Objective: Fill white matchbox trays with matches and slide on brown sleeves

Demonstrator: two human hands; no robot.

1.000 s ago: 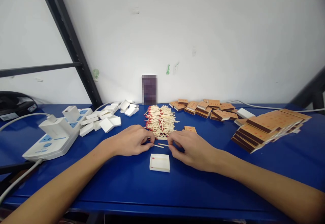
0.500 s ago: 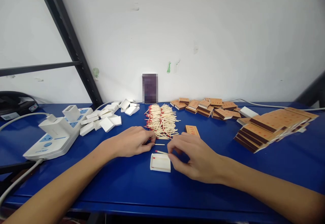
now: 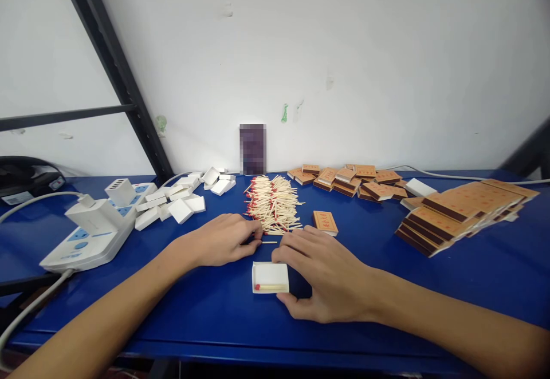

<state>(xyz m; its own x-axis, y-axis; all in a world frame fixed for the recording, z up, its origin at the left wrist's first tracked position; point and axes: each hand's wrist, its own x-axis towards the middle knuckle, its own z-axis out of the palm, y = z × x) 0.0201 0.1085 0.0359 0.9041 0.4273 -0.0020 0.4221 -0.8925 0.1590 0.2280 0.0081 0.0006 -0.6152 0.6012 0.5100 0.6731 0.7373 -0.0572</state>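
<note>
A small white matchbox tray (image 3: pixel 270 270) lies near the middle of the table, its open side up. Red-headed matches (image 3: pixel 271 287) rest along its near wall; how many cannot be made out. My right hand (image 3: pixel 326 279) spans the tray's right end, thumb at the near side and fingers at the far side. Beyond and to the left, my left hand (image 3: pixel 227 240) is closed in a pinch on one match (image 3: pixel 269 242), whose head is hidden by the fingertips. Just behind both hands lies a big heap of loose matches (image 3: pixel 275 204).
Empty white trays (image 3: pixel 180 210) pile up at left, beside a power strip (image 3: pixel 98 247) with plugs and cables. A single matchbox sleeve (image 3: pixel 325 222) lies behind my right hand. More matchbox sleeves (image 3: pixel 344 181) lie at back right, with a stack (image 3: pixel 451 216) farther right.
My right hand has let its match go into the tray and now grips the tray's sides. The matches in it have gathered along the near wall. My left hand stays put.
</note>
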